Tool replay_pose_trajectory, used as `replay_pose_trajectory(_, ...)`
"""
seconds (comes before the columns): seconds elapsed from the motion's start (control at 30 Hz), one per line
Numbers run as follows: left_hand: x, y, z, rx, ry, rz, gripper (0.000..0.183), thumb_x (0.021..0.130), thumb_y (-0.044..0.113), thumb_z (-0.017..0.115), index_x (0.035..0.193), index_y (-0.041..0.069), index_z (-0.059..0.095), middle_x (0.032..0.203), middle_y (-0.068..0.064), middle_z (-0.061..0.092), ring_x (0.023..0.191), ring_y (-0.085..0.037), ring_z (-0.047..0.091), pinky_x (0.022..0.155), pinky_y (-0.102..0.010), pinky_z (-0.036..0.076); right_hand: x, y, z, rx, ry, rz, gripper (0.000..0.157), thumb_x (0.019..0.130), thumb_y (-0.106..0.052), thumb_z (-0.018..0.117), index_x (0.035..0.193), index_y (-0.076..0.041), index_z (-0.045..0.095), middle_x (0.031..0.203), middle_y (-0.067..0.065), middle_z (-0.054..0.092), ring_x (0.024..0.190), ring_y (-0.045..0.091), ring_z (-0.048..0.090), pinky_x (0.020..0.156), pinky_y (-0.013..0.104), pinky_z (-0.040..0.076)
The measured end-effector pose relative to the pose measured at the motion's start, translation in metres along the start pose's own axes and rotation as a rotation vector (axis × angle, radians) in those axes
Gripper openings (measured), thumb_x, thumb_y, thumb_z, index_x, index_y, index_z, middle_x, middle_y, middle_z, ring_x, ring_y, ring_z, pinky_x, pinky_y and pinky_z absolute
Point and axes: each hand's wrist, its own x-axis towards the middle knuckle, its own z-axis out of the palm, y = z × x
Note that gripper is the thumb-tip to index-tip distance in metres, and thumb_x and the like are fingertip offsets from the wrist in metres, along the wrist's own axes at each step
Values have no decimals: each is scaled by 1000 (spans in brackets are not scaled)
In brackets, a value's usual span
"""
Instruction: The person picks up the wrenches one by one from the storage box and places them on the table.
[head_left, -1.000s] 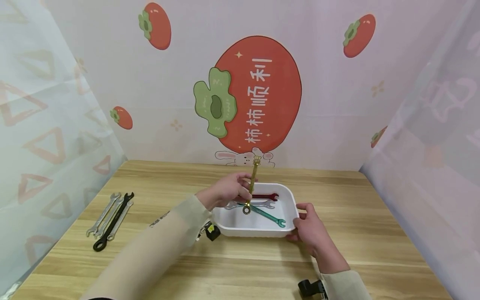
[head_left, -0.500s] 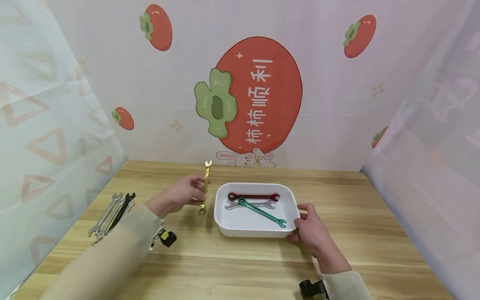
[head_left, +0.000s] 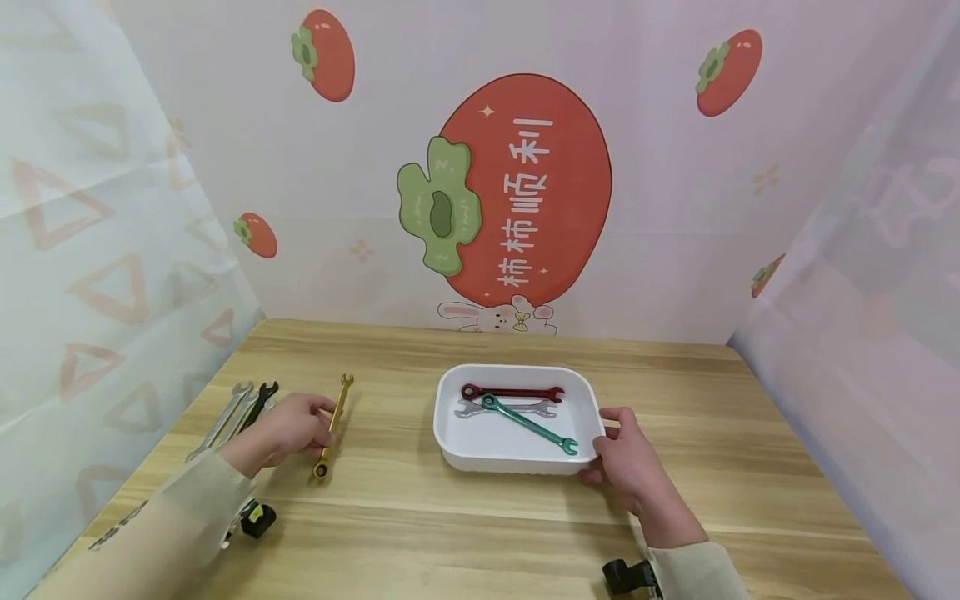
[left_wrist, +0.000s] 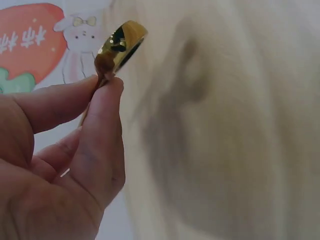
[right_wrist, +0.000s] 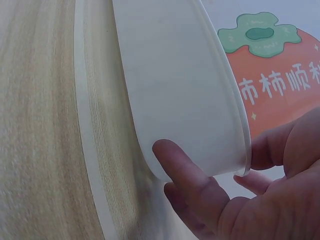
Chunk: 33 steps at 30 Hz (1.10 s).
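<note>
Between thumb and fingers, my left hand [head_left: 288,429] pinches a gold combination wrench [head_left: 336,425], left of the tray. In the left wrist view its ring end [left_wrist: 131,37] juts past the fingertips, and its shadow falls on the tabletop. My right hand [head_left: 626,458] holds the right side of a white plastic tray [head_left: 517,467], with fingers along its wall and rim in the right wrist view. Inside the tray lie a dark red wrench [head_left: 517,392], a silver open-end wrench [head_left: 471,409] and a green wrench [head_left: 531,425] crossing over the silver one.
At the table's left, silver wrenches [head_left: 225,419] and a black wrench [head_left: 260,402] lie side by side, partly hidden behind my left hand and sleeve. A printed cloth backdrop [head_left: 645,275] rises behind the wooden table [head_left: 465,533], with cloth walls at both sides.
My left hand has carried the gold wrench from over the tray leftward and lower, near the row of wrenches. My right hand stays on the tray.
</note>
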Motion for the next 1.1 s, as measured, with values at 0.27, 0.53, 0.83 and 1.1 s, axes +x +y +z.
replay_pose_trajectory(0.27, -6, -24, -8, 89, 80, -90, 60, 81, -7, 71, 137, -11, 49, 94, -17, 64, 69, -23, 62, 61, -36, 57, 2, 2, 0, 7, -1, 5, 49, 102, 3, 35, 149, -2, 21, 135, 31, 35, 94, 37, 62, 72, 49, 58)
replay_pose_trajectory(0.53, -13, -22, -9, 191, 133, -75, 50, 81, -6, 71, 128, -12, 53, 75, -12, 63, 57, -20, 59, 55, -35, 55, 1, 1, 0, -1, 4, 7, 49, 102, 3, 35, 148, -3, 21, 133, 30, 36, 93, 37, 62, 71, 48, 58)
replay_pose_trajectory(0.83, -21, -14, -3, -99, 92, -70, 62, 104, 38, 53, 138, -12, 44, 105, -21, 60, 83, -27, 64, 72, -39, 57, 2, 2, 0, 1, -1, 7, 49, 102, 3, 35, 149, -2, 21, 132, 30, 36, 93, 38, 62, 71, 48, 58)
replay_pose_trajectory(1.1, -33, -18, -11, -378, 35, -106, 88, 103, 61, 32, 145, -16, 29, 129, -30, 52, 100, -34, 63, 85, -45, 55, 3, 2, -1, 6, -4, 4, 49, 102, 3, 35, 148, -2, 20, 132, 30, 35, 93, 38, 62, 71, 48, 58)
